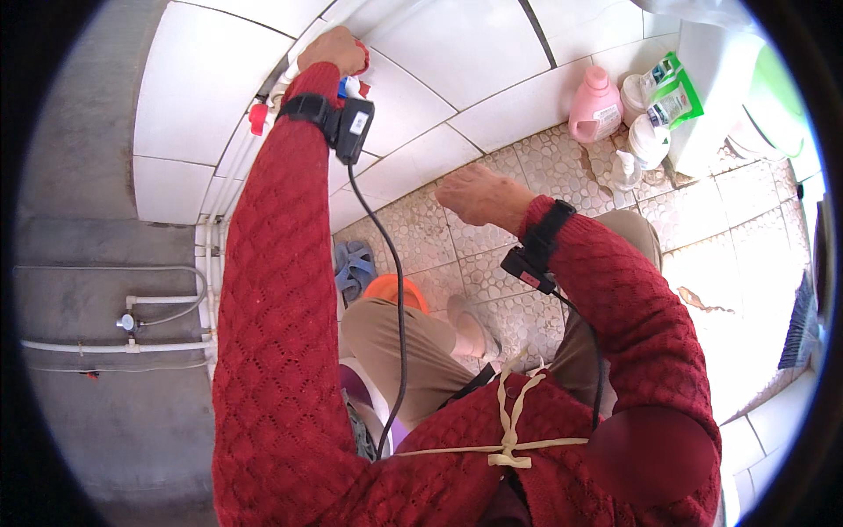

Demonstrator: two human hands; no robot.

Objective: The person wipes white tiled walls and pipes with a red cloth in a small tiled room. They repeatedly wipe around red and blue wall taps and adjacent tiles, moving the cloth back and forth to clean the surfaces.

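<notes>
At the top left my left hand (331, 51) reaches up to the white pipes on the tiled wall, beside a red piece (361, 56) that it partly covers; whether its fingers close on that piece cannot be told. A blue and white fitting (352, 87) shows just below it, and a red valve handle (258, 119) is to the lower left. My right hand (484, 196) is held above the patterned floor with its fingers curled, and nothing shows in it; its fingertips are hidden. Both wrists carry black straps with cabled devices.
A pink detergent bottle (596, 105), a green and white pouch (678, 99), white tubs and a clear pump bottle (625, 171) stand by the wall. Blue slippers (354, 267) and an orange basin (397, 290) lie near my knee. A blue-bristled brush (795, 329) is at the far right.
</notes>
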